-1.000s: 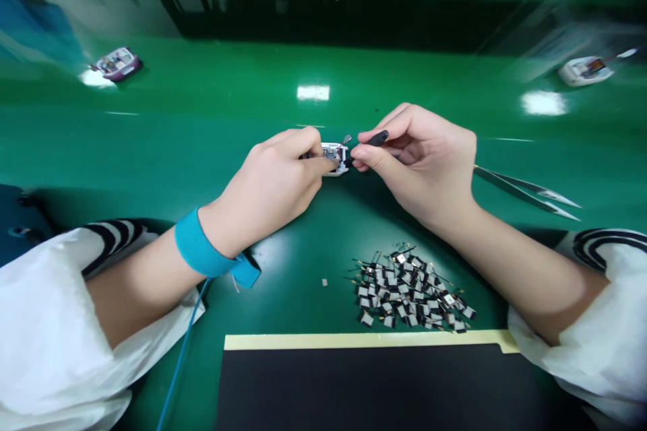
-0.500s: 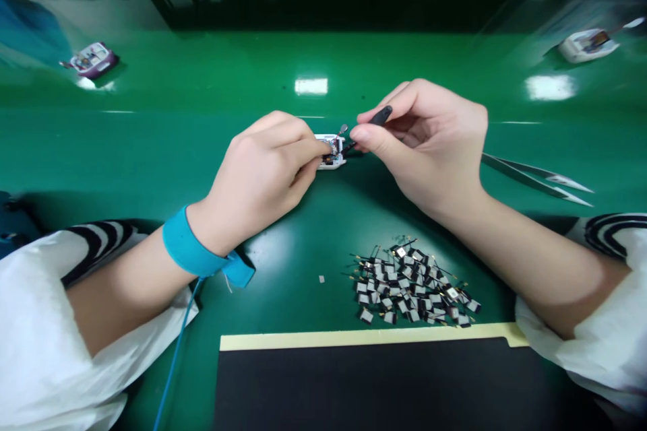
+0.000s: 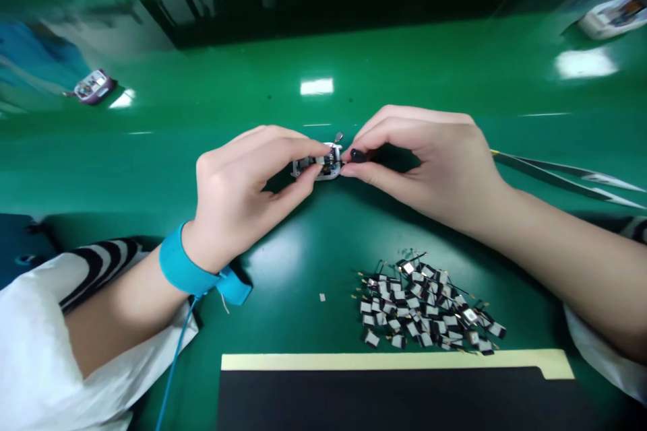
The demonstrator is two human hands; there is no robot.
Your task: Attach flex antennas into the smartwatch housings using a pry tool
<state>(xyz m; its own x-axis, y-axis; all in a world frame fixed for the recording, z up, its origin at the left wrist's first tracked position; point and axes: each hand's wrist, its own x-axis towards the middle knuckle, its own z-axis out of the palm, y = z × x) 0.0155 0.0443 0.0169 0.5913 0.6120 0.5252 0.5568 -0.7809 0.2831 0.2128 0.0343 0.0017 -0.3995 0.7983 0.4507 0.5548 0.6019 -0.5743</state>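
In the middle of the bench lies a small white device housing (image 3: 332, 174), open, with a circuit board and wiring inside. My left hand (image 3: 237, 182) has thumb and forefinger closed on the housing, near a small pale part inside it. A small round silver part (image 3: 339, 137) sticks out at the housing's far edge. With thumb and fingertips, my right hand (image 3: 439, 161) pinches a short black tool (image 3: 358, 156) at the housing's right side. The tool's tip is too small and hidden to make out.
A heap of small black-and-silver modules with short cables (image 3: 429, 303) lies in front. Behind my right wrist are tweezers (image 3: 566, 175). Other open housings stand at far left (image 3: 94, 87) and far right (image 3: 614, 17). A black mat (image 3: 384, 401) with a yellow edge lies nearest. My left wrist wears a corded blue strap (image 3: 187, 262).
The view has shifted slightly. My right hand has come lower and closer to the housing, its black tool now more end-on. My left fingers have spread a little, showing more of the housing's inside.
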